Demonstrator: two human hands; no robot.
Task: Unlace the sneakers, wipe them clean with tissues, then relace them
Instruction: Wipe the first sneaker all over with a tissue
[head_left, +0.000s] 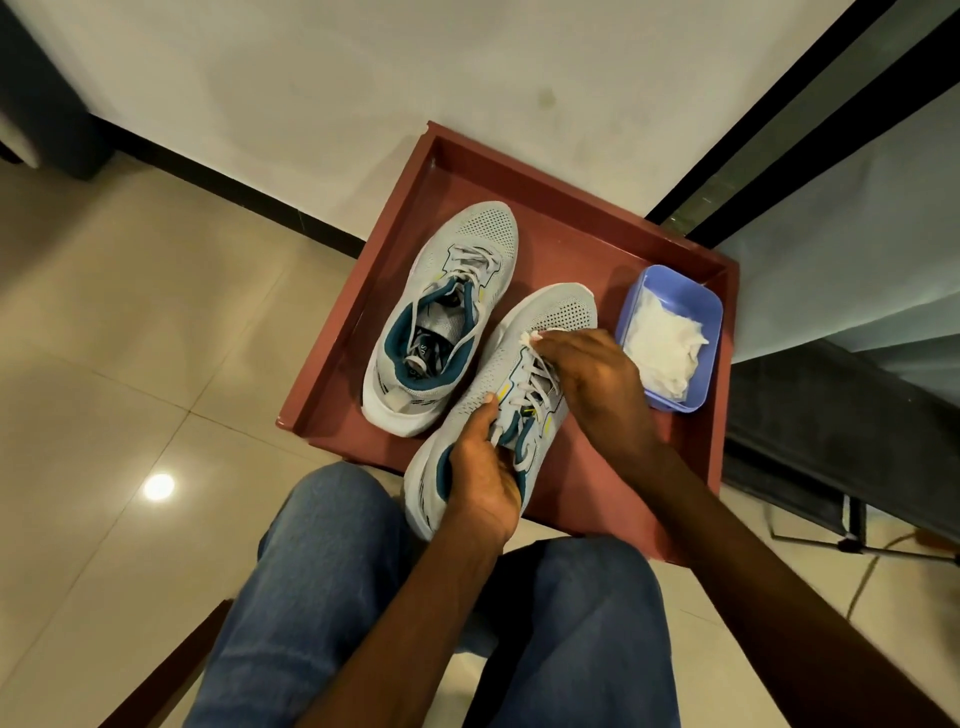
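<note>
Pale glossy floor tiles spread beneath a seated person in blue jeans, and a white wall rises beyond a dark skirting strip. Well to the left of both hands, a ceiling light glints off one tile. A shallow red-brown tray sits on the floor ahead of the knees. Just beyond and left of the left hand, the far sneaker lies flat in the tray, grey mesh with a teal lining, its laces still threaded and its toe pointing away. The left hand curls around the heel and collar of the near sneaker, thumb laid along the side by the eyelets, steadying it with its heel jutting over the tray's near edge. The right hand arches over that shoe's laces, its fingertips pinching a small wad of white tissue against the upper near the toe box. Just right of the right hand, a lilac plastic tub stands in the tray's corner, holding crumpled white tissues.
</note>
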